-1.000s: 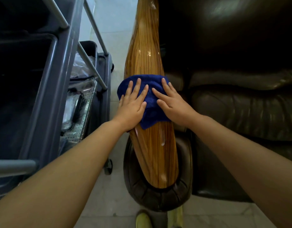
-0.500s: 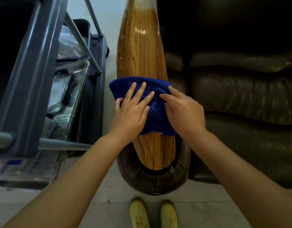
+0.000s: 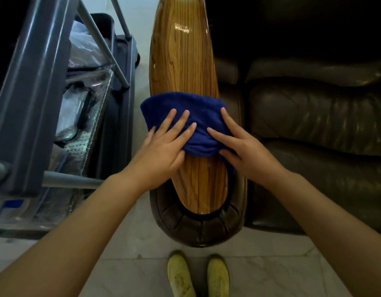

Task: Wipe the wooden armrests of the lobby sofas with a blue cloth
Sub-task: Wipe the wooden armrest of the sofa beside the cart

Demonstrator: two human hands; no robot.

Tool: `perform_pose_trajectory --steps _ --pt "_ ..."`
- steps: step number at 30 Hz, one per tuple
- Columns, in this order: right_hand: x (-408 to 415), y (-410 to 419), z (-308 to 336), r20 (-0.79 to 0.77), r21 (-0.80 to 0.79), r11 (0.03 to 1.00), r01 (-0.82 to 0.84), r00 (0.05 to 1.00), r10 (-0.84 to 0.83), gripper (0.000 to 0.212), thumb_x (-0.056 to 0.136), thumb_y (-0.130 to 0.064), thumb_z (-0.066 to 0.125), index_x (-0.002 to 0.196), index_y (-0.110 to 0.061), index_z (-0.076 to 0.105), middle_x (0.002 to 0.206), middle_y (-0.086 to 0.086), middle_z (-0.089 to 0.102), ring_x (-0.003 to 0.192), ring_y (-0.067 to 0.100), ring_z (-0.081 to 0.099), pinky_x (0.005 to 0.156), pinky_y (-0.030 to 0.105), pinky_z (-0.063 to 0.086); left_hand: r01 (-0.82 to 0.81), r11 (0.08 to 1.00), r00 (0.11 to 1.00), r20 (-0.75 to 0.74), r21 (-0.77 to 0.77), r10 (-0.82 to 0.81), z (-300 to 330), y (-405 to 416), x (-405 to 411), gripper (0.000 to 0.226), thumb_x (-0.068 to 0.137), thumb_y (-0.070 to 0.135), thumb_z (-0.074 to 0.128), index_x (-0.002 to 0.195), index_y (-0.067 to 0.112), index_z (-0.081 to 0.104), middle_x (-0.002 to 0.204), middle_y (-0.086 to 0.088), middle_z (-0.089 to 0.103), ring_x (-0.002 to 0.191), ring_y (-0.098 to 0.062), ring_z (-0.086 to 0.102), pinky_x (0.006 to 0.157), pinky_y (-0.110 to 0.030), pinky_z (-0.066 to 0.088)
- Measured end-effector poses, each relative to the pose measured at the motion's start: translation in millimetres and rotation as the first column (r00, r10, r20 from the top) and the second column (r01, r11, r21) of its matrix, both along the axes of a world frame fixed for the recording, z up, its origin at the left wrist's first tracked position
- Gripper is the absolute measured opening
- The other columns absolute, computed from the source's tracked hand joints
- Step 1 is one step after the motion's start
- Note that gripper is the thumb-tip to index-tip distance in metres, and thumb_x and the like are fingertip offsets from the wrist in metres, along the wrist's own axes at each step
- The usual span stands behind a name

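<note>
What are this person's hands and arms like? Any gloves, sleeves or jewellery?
Both the left hand and the right hand are bare: no gloves, rings or watch show. The forearms are uncovered as far as the picture's edge, so no sleeve is visible. The fingernails look short and plain.
</note>
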State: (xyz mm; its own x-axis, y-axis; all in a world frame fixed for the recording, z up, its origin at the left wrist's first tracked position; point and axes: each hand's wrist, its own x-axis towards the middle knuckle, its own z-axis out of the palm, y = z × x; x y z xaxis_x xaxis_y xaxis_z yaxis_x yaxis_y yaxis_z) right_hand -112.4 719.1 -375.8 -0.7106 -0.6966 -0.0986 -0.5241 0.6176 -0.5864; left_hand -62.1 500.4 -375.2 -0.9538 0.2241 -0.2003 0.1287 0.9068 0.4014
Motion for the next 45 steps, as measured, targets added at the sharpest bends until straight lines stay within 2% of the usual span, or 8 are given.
perform_pose_trajectory --steps 10,15,18,21,28,34,38,45 --pt "9.5 -3.1 11.0 0.149 -0.052 0.99 0.129 0.982 -0.121 0.037 0.092 -0.026 0.05 0.129 -0.021 0.052 0.157 -0.006 0.003 0.131 -0.003 0.01 0.103 0.016 0.02 -0.098 0.976 0.985 0.161 0.193 0.067 26.8 10.2 -1.6 0.043 0.096 0.017 0.03 0.139 0.02 0.032 0.156 0.007 0.008 0.141 -0.008 -0.011 0.114 -0.034 -0.007" --pt "42.9 -17.7 -13.9 -0.167 -0.116 0.941 0.317 0.928 -0.333 0.041 0.093 -0.031 0.038 0.131 -0.02 0.048 0.151 0.007 0.031 0.137 0.023 0.027 0.108 0.041 0.031 -0.156 0.953 0.985 -0.028 0.262 0.169 8.0 17.5 37.5 0.046 0.088 0.029 0.028 0.128 0.021 0.05 0.149 0.007 0.03 0.14 -0.003 0.008 0.116 -0.033 0.006" --pt "49.3 -40.5 -32.7 -0.217 -0.062 0.941 0.333 0.916 -0.339 0.054 0.095 -0.041 0.03 0.145 -0.031 0.012 0.156 0.001 0.003 0.144 0.02 -0.004 0.115 0.048 0.012 -0.249 0.948 0.945 -0.165 0.199 0.283 -10.1 35.6 34.9 0.05 0.091 0.033 0.023 0.141 0.023 0.019 0.152 0.006 0.015 0.142 -0.006 0.003 0.117 -0.038 0.008" --pt "50.5 -47.7 -49.9 -0.244 -0.087 0.915 0.393 0.883 -0.402 0.058 0.093 -0.041 0.034 0.145 -0.026 0.011 0.155 0.002 0.003 0.144 0.022 -0.003 0.114 0.05 0.018 -0.312 0.945 0.927 -0.185 0.101 0.326 -35.2 50.7 30.4 0.055 0.092 0.034 0.02 0.141 0.027 -0.005 0.152 0.007 -0.009 0.142 -0.012 -0.014 0.116 -0.046 0.001" --pt "32.7 -57.9 -53.6 -0.313 -0.152 0.904 0.401 0.848 -0.429 0.052 0.096 -0.037 0.026 0.143 -0.017 0.016 0.152 0.008 0.012 0.142 0.027 0.006 0.104 0.051 0.038 -0.356 0.908 0.857 -0.31 0.22 0.411 -55.7 50.8 19.3 0.056 0.093 0.026 0.026 0.144 0.021 0.002 0.152 -0.003 0.007 0.142 -0.018 -0.003 0.113 -0.052 0.007" --pt "-29.2 -76.1 -27.9 -0.368 -0.063 0.943 0.325 0.871 -0.325 0.055 0.095 -0.037 0.026 0.145 -0.019 0.014 0.153 0.004 0.0 0.143 0.025 -0.003 0.116 0.046 0.013 -0.386 0.887 0.86 -0.248 0.254 0.445 -27.3 31.1 -25.1 0.053 0.093 0.028 0.022 0.141 0.022 -0.001 0.151 0.002 -0.005 0.142 -0.017 -0.009 0.117 -0.045 -0.001" --pt "-32.4 -53.0 -14.7 -0.205 -0.086 0.979 0.182 0.959 -0.196 0.064 0.092 -0.035 0.039 0.145 -0.027 0.005 0.154 -0.005 -0.012 0.142 0.012 -0.016 0.116 0.039 0.007 -0.304 0.922 0.939 -0.086 0.24 0.332 -5.3 17.1 -24.3 0.066 0.094 0.03 0.035 0.136 0.028 -0.015 0.146 0.013 -0.024 0.137 -0.008 -0.026 0.116 -0.036 -0.009" --pt "-15.7 -25.7 2.8 -0.152 -0.047 0.992 0.115 0.981 -0.121 0.055 0.087 -0.024 0.059 0.138 -0.022 0.039 0.154 0.001 0.022 0.143 0.016 0.004 0.11 0.033 0.014 -0.286 0.94 0.952 -0.056 0.187 0.301 11.0 11.8 -5.4 0.083 0.083 0.023 0.062 0.145 0.021 0.008 0.149 0.015 -0.009 0.14 -0.006 -0.011 0.114 -0.028 -0.001"
